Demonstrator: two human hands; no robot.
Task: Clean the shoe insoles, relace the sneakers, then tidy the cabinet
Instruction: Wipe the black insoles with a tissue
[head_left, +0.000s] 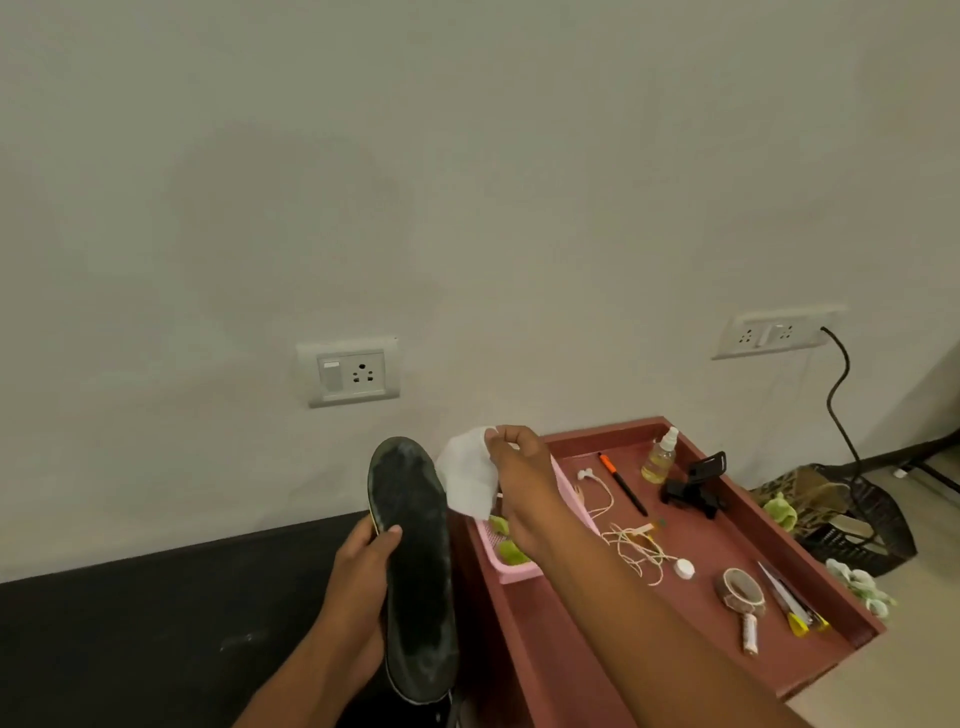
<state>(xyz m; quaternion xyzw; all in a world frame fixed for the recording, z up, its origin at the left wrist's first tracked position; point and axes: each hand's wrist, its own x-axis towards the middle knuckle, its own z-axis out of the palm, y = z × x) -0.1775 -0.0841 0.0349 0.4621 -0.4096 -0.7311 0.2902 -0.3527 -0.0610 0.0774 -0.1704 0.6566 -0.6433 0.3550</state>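
The left hand (363, 564) grips a dark insole (415, 566) at its left edge, thumb on the upper face and fingers curled behind. The insole stands nearly upright, toe end up, in front of the wall (467, 182). Its upper face shows pale, worn patches near the toe and heel.

The right hand (519, 478) pinches a white wipe (467, 478) between thumb and fingertips. The wipe hangs crumpled just right of the insole's toe end; contact between the two cannot be confirmed.

A reddish cabinet (613, 649) stands to the right of the insole. Its recessed top holds:
- a pink basket (511, 566) at the near left, partly hidden by the right forearm, with green items inside;
- a small spray bottle (660, 457) of yellowish liquid, upright near the back edge;
- an orange-and-black pen (621, 483);
- white earphones (597, 488);
- a tangle of pale string (636, 551);
- a black phone holder (698, 483);
- a roll of tape (740, 587).

A wall socket (353, 371) sits above the insole. A dark basket (862, 525) rests on the floor beyond the cabinet.
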